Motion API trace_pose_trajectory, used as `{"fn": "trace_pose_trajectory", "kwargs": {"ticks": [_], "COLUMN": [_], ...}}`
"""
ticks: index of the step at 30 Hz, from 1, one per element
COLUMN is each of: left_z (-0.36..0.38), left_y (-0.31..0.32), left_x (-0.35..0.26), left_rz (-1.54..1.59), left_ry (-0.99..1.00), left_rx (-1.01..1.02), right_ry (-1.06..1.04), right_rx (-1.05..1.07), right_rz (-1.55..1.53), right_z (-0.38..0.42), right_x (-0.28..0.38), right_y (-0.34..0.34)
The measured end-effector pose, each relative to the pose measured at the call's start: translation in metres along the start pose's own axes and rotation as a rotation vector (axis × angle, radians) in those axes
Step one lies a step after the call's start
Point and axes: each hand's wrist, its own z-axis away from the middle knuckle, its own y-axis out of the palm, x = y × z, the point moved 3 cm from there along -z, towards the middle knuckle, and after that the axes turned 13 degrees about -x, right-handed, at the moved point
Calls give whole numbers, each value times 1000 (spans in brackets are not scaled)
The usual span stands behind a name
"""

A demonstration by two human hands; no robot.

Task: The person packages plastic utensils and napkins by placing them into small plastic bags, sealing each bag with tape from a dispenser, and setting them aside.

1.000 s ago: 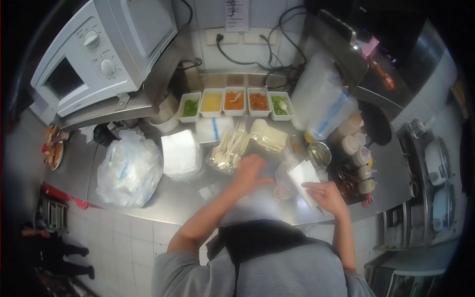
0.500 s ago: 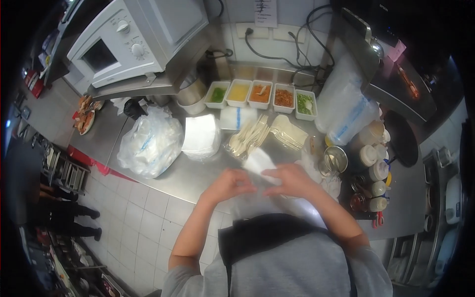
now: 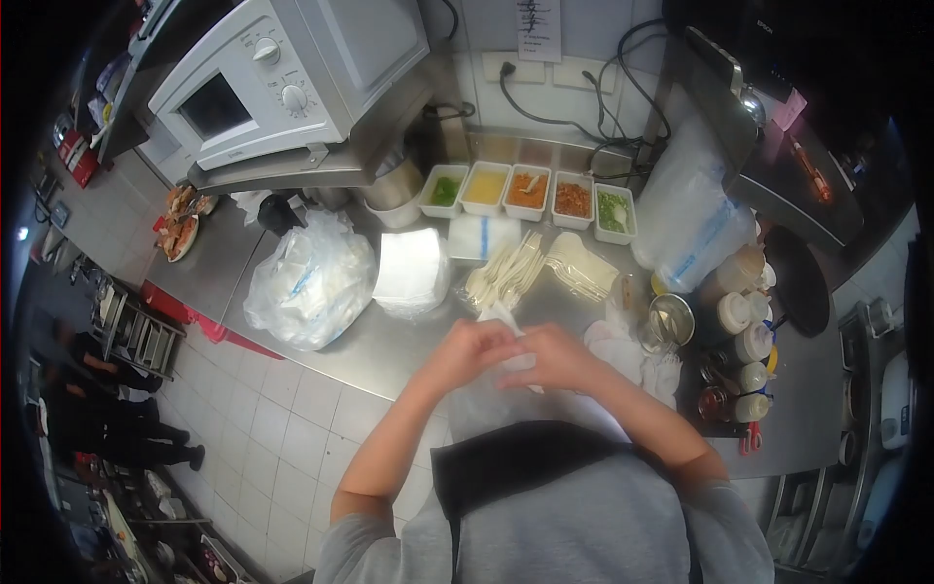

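Observation:
A white paper napkin (image 3: 499, 315) is between my hands, over the near edge of the steel counter. My left hand (image 3: 475, 350) is closed on its left side, and my right hand (image 3: 555, 358) grips it from the right with the fingers meeting those of the left. Most of the napkin is hidden behind the fingers. Just beyond them lies a loose bunch of pale wooden cutlery (image 3: 510, 274), with more wooden cutlery in clear wrap (image 3: 581, 265) to its right. A stack of white napkins (image 3: 411, 269) stands to the left.
A bulging clear plastic bag (image 3: 311, 282) sits at left, below a microwave (image 3: 233, 102) on a shelf. Several white tubs of toppings (image 3: 526, 193) line the back. Right are a metal cup (image 3: 671, 321), sauce bottles (image 3: 754, 343) and a black pan (image 3: 798, 282). Someone in dark clothes stands far left.
My hands have come together around the napkin, and my left hand now grips it where it was apart before. The whole view has shifted slightly to the right.

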Motion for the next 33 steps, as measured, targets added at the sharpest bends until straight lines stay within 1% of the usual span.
{"fn": "trace_pose_trajectory", "kwargs": {"ticks": [1, 2, 3, 4, 6, 8, 9, 10, 11, 12, 13, 14, 15, 16, 18, 20, 21, 23, 24, 26, 27, 29, 30, 32, 33], "left_z": [-2, -3, -2, -1, 4, 10, 10, 8, 6, 2, -4, -8, -10, -12, -15, -17, -15, -8, -6, 3, 5, 10, 16, 34, 44], "left_y": [0, -3, -6, -11, -23, -29, -29, -30, -30, -25, -22, -21, -16, -13, -19, -39, -48, -54, -61, -73, -78, -86, -80, -70, -64], "left_x": [-2, -1, 5, 16, 27, 38, 41, 44, 46, 47, 46, 45, 46, 47, 44, 35, 39, 58, 66, 94, 106, 124, 134, 157, 161], "left_rz": [36, 72, 72, 126, 180, 134, 134, 140, 146, 148, 190, 231, 232, 266, 302, 50, 54, -230, -227, 66, 66, 301, 302, 775, 773], "left_ry": [-84, -168, -165, -141, -117, -246, -243, -220, -198, -196, -157, -118, -117, -89, -58, 15, 14, -44, -40, -384, -383, -252, -255, -611, -607], "left_rx": [-46, -93, -94, -98, -100, 64, 68, 3, -62, -59, -191, -323, -323, -344, -363, -191, -187, 250, 252, 258, 259, 120, 112, -344, -356], "right_ry": [-1, 72, 145, 143, 125, 108, 93, 95, 81, 67, 67, 111, 155, 126, 132, 143, 129, 119, 117, 117, 137, 154, 173, 181, 181], "right_rx": [-1, 14, 30, 28, -98, -67, -34, -38, -7, 25, 23, 3, -17, -132, -120, -108, -113, -116, -96, -80, -55, -21, -32, -33, -72], "right_rz": [3, 36, 68, 69, -184, -144, -106, -103, -31, 41, 44, 34, 22, -63, -68, -73, -50, -22, -3, 17, -35, -90, -112, -140, -128], "right_z": [-2, -4, -6, -8, -12, -17, -18, -20, -20, -20, -21, -22, -22, -25, -26, -29, -30, -29, -29, -28, -27, -26, -27, -29, -30], "right_x": [-1, -5, -8, -10, -14, -16, -16, -13, -6, -1, 3, 4, 1, -5, -15, -18, -18, -21, -22, -26, -28, -30, -31, -34, -38], "right_y": [6, 12, 16, 16, 7, 5, 6, 9, 16, 23, 31, 41, 52, 62, 56, 38, 27, 9, 3, -3, -3, 1, 2, 6, 5]}}
